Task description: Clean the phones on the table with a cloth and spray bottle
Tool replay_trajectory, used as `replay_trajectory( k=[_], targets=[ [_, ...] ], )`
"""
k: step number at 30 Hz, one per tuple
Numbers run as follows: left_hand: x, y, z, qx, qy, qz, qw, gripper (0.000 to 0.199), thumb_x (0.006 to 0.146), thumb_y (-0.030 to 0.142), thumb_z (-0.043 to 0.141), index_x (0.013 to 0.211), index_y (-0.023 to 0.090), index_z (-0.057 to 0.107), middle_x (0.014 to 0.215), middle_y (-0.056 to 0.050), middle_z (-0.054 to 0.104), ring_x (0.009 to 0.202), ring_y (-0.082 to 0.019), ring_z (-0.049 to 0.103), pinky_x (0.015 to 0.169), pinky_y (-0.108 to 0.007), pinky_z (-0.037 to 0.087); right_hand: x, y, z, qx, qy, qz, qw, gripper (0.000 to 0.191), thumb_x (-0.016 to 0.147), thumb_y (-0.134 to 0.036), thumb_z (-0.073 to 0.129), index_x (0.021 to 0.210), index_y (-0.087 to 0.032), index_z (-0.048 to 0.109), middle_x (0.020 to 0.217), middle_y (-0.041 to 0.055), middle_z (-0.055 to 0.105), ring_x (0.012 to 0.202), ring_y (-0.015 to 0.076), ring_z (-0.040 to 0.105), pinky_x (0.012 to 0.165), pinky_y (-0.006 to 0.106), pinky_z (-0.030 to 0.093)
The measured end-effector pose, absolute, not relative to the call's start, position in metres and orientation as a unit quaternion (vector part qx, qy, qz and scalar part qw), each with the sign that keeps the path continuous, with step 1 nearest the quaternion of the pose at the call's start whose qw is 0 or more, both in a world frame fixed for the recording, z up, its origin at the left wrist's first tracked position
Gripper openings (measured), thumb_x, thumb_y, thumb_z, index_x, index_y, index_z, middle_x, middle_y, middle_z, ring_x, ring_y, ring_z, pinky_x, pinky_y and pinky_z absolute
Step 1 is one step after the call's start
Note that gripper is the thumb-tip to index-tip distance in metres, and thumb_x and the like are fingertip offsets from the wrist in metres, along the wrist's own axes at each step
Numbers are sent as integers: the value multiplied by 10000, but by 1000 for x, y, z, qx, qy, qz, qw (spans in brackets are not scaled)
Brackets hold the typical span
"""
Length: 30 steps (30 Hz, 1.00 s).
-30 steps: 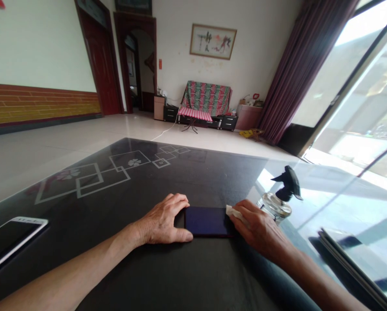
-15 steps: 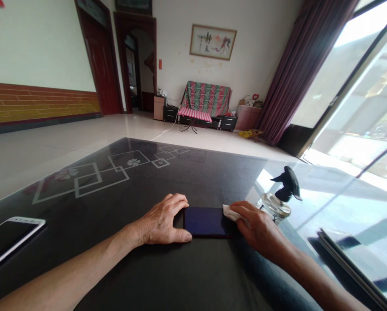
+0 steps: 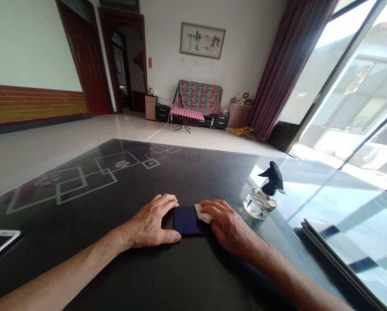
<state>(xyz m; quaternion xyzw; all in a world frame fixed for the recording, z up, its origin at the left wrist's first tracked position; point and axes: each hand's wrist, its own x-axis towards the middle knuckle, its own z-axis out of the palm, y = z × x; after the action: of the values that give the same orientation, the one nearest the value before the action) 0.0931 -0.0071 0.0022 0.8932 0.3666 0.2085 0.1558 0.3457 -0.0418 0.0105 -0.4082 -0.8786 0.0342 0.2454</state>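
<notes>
A dark smartphone (image 3: 186,221) lies flat on the black glossy table (image 3: 161,276), its screen facing up. My left hand (image 3: 151,222) grips the phone's left end, with the thumb at the near edge and the fingers at the far edge. Pressed on the right part of the screen is a white tissue (image 3: 203,213), pinched under the fingers of my right hand (image 3: 228,226). That hand hides the phone's right end. A clear spray bottle (image 3: 260,203) with a black trigger head stands just beyond my right hand.
Another phone with a white frame (image 3: 1,242) lies at the left, cut off by the picture's edge. On the right rests a flat, dark-edged object (image 3: 339,259) with a shiny top. A striped stool (image 3: 187,113) stands across the floor.
My right hand has slid the tissue leftward over the phone's screen. My left hand keeps its hold on the phone. The whole view has shifted slightly.
</notes>
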Motion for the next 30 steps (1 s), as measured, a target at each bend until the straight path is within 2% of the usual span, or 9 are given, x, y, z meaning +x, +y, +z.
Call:
replay_trajectory(
  k=[3,9,17,25,30],
  targets=[
    [93,-7,1,894,363,212,156,557,688,422,728,1159,187,545,1247,-78,515,1070,-263,502,955,-394,436,354,-41,16,-457,-859,23,231,387,760,-3,416,1034,-179,625,1104,55,660,1031,194,574,932,320,439],
    [92,-6,-2,893,358,227,154,563,687,442,726,1165,204,549,1241,-73,520,1067,-264,509,941,-390,447,380,-38,21,-578,-798,-24,170,280,763,-55,432,867,-182,659,822,51,676,817,210,624,745,305,454],
    [91,-3,-4,894,359,220,151,602,687,467,721,1181,173,545,1258,-96,510,1073,-274,505,952,-411,440,353,-48,17,-493,-845,-11,207,344,769,-32,432,1014,-169,631,1073,68,664,995,213,566,896,324,437],
    [92,-3,-5,893,355,234,148,619,639,458,761,1149,163,569,1209,-98,539,1022,-267,528,916,-406,462,341,-50,18,-466,-857,4,219,334,771,-25,434,986,-181,636,1078,54,669,994,190,570,923,316,438],
    [93,-2,-2,893,357,230,149,612,627,451,768,1133,164,581,1193,-100,552,1014,-269,533,922,-422,457,368,-44,13,-527,-816,-32,236,315,785,-69,429,999,-138,649,1058,99,681,955,237,593,871,365,471]
  ],
)
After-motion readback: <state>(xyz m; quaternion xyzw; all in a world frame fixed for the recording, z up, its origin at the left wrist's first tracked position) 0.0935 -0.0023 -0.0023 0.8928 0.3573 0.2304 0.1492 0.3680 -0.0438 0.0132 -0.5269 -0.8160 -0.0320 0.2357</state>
